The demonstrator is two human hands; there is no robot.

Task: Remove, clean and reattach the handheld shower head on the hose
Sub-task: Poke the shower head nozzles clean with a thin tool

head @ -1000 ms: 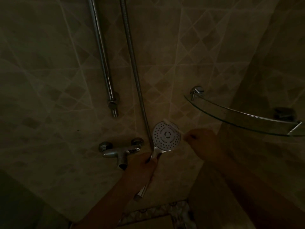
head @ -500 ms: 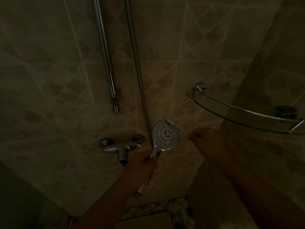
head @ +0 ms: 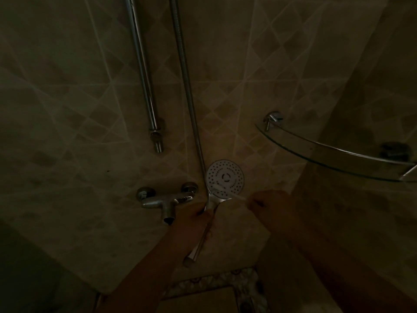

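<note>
We see a dim tiled shower corner, and we take the chrome mixer tap (head: 167, 198) on the wall as our landmark. Just to the right of the tap, the left hand (head: 195, 220) has its grip clamped around the chrome handle of the shower head (head: 225, 179), whose round white spray face sits up and to the right of the tap, turned toward us. The handle runs down and slightly left from the face, past the hand, to a free lower end below the tap. The metal hose (head: 187, 86) hangs down the wall from above and ends close beside the handle, right of the tap; whether the two are joined there we cannot tell in this light. Further right of the tap, the right hand (head: 267, 203) is closed on a thin pale stick-like tool (head: 237, 195) whose tip touches the lower edge of the spray face. Above the tap a chrome riser rail (head: 144, 75) ends in a bracket. Far to the right and higher than the tap, a curved glass shelf (head: 327, 154) is fixed in the corner.
</note>
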